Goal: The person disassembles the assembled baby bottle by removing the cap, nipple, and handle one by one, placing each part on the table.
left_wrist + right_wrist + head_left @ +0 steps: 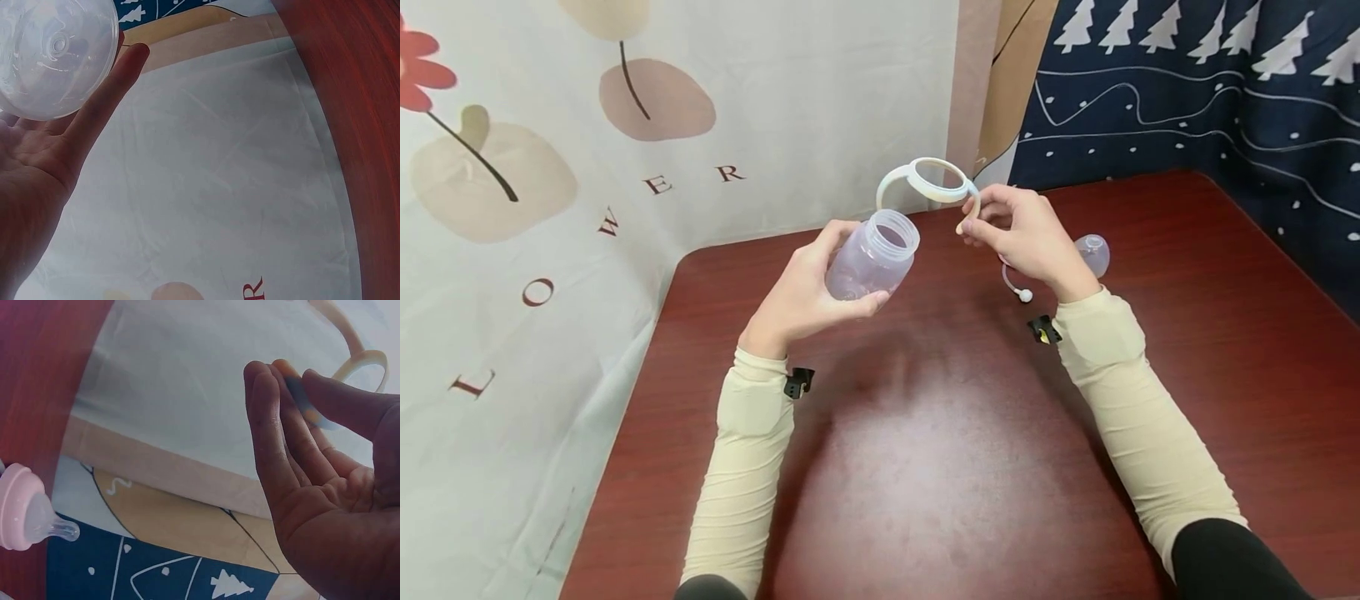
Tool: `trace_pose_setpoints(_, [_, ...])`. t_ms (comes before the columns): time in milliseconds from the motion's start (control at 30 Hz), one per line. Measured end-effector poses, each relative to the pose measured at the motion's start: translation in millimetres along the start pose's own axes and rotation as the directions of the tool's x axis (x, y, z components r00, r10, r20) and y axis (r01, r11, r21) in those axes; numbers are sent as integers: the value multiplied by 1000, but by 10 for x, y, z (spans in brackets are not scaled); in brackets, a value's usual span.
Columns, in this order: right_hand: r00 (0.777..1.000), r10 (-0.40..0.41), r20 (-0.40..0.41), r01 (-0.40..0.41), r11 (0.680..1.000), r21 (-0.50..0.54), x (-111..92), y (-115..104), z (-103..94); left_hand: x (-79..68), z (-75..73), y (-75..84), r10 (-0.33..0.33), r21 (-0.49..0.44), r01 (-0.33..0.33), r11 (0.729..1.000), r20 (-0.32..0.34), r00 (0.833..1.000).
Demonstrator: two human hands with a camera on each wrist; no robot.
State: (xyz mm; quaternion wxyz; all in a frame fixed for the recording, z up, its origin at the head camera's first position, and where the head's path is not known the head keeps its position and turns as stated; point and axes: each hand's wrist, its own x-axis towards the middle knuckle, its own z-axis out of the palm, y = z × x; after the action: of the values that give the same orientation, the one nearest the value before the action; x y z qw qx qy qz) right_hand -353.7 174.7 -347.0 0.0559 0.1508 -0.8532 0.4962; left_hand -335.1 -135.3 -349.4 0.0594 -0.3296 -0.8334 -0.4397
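My left hand point(801, 292) holds a translucent lilac baby bottle point(867, 268) around its body, fingers behind and thumb across the front. The bottle has no lid and leans to the right, its threaded mouth upward. Its clear round base point(59, 69) fills a corner of the left wrist view. With thumb and fingertips, my right hand point(1030, 237) pinches one arm of a whitish two-armed bottle handle point(936, 192). The handle's ring is up above and to the right of the bottle's mouth. In the right wrist view, part of the handle is hidden behind the fingers.
On the red-brown table point(925, 467), a clear domed cap point(1093, 254) lies beyond the right wrist. A thin tube with a white ball end point(1025, 295) lies by that hand. A pink collar with a clear teat point(25, 509) shows in the right wrist view. Printed curtains point(820, 100) border the table.
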Motion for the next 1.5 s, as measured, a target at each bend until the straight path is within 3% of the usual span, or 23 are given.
trace_pose_setpoints(367, [993,112,37,-109,991,-80,71,272,68,-14,18,-15,-12,10,12,1000,-6,1000])
trace_pose_setpoints(1167, [977,198,78,-188,975,-116,187,588,180,-29,-31,-22,6,56,-4,998,-40,999])
trace_pose_setpoints(1333, [968,222,117,-201,965,-171,182,660,200,-33,-25,-16,2,48,0,999,-41,999])
trace_pose_setpoints(1500, [939,272,208,-252,960,-118,204,678,282,-30,-50,2,8,51,-6,999,-44,999])
